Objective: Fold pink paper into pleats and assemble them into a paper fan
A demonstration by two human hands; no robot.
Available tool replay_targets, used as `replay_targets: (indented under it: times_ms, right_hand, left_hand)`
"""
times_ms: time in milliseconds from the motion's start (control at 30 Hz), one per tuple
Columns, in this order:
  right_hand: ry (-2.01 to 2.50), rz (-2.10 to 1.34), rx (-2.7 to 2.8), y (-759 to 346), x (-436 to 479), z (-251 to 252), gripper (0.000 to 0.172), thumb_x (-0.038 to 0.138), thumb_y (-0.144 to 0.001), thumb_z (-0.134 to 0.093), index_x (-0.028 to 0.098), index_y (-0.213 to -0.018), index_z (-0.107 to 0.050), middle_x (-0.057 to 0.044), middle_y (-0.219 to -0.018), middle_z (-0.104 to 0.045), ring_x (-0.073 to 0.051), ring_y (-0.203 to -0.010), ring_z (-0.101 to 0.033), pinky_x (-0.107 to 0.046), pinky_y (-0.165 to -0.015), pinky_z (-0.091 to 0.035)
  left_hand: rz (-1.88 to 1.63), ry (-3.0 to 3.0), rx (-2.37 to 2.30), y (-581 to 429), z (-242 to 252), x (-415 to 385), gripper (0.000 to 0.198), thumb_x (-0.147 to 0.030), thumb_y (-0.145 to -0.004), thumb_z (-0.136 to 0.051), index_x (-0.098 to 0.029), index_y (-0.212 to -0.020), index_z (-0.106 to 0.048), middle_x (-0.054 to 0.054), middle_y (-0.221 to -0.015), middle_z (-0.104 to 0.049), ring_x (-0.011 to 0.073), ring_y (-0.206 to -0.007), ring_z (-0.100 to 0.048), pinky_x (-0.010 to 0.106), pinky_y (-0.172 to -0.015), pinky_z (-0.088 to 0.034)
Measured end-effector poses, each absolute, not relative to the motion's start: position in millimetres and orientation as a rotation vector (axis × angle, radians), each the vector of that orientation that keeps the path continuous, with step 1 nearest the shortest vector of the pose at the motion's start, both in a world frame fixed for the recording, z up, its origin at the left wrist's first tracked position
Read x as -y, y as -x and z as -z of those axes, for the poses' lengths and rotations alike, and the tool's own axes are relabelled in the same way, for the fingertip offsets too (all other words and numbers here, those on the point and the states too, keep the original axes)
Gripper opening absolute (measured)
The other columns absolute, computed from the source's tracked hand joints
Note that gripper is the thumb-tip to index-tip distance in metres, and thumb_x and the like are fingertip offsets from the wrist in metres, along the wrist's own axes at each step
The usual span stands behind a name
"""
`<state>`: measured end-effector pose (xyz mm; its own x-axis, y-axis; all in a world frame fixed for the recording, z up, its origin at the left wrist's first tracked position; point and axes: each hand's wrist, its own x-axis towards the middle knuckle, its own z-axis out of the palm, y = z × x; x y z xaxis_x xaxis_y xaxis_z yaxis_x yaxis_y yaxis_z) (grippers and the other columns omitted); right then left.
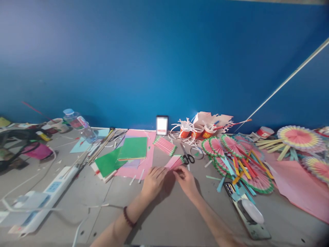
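A folded pleated paper strip [175, 160], pink with green and white edging, lies between my hands at the middle of the table. My left hand [154, 179], with a dark bead bracelet on its wrist, presses its fingers onto the strip's left end. Thumb and fingers of my right hand [185, 179] pinch the near right edge of the same strip. Behind it lies a second pleated strip [166, 145], also pink and green. Black-handled scissors [189, 158] rest just beyond my right hand.
Green paper stacks [133, 148] lie on pink paper at left, near sticks [101, 147], a tilted bottle [78, 120] and a power strip [48, 195]. Finished paper fans [233, 145], a phone [252, 219] and red cups [209, 130] stand or lie at right. A lit screen [162, 125] leans against the blue wall.
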<state>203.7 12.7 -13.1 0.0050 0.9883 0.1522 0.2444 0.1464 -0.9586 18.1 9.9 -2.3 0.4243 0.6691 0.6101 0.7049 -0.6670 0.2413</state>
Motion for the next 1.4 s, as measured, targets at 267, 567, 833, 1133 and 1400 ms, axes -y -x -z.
replay_targets:
  times_ms: [267, 567, 833, 1133, 1400]
  right_hand:
    - [1.448, -0.097, 1.868, -231, -22, 8, 0.041, 0.015, -0.085, -0.046, 0.02, -0.125, -0.053, -0.011, -0.103, -0.064, -0.022, -0.092, -0.063, -0.033, -0.075, -0.052]
    - [1.423, 0.151, 1.951, -240, -24, 6, 0.019, 0.018, -0.088, -0.049, 0.021, -0.089, -0.068, -0.009, -0.091, -0.063, -0.021, -0.085, -0.059, -0.033, -0.075, -0.049]
    - [1.309, 0.174, 2.092, -236, -27, 5, 0.024, 0.011, -0.089, -0.043, 0.021, -0.091, -0.064, -0.007, -0.091, -0.066, -0.022, -0.094, -0.058, -0.037, -0.086, -0.045]
    - [1.336, 0.076, 2.204, -236, -26, 14, 0.023, 0.011, -0.09, -0.043, 0.021, -0.088, -0.064, -0.004, -0.088, -0.067, -0.019, -0.081, -0.06, -0.031, -0.076, -0.046]
    - [1.197, 0.091, 2.327, -232, -30, 11, 0.039, 0.002, -0.083, -0.045, 0.023, -0.109, -0.064, -0.006, -0.101, -0.07, -0.021, -0.096, -0.06, -0.036, -0.083, -0.047]
  left_hand:
    - [1.183, 2.701, 1.257, -13, 0, -13, 0.028, -0.013, -0.093, -0.041, -0.021, -0.112, -0.061, 0.006, -0.1, -0.07, 0.0157, -0.089, -0.062, 0.032, -0.08, -0.049]
    - [1.102, 2.748, 1.194, -5, -3, -17, 0.028, -0.016, -0.094, -0.041, -0.021, -0.111, -0.062, 0.008, -0.1, -0.07, 0.017, -0.091, -0.063, 0.033, -0.08, -0.05]
    - [0.897, 2.568, 1.327, 2, 3, -25, 0.025, -0.01, -0.087, -0.051, -0.022, -0.105, -0.064, 0.008, -0.094, -0.064, 0.0214, -0.091, -0.058, 0.037, -0.079, -0.047]
    - [0.783, 2.621, 1.482, 8, 10, -31, 0.026, 0.0, -0.079, -0.048, -0.02, -0.091, -0.06, 0.004, -0.083, -0.064, 0.0192, -0.078, -0.058, 0.035, -0.076, -0.042]
    - [0.578, 2.71, 1.318, 4, 14, -34, 0.036, -0.005, -0.082, -0.051, -0.022, -0.113, -0.055, 0.005, -0.092, -0.057, 0.0207, -0.087, -0.057, 0.035, -0.075, -0.045]
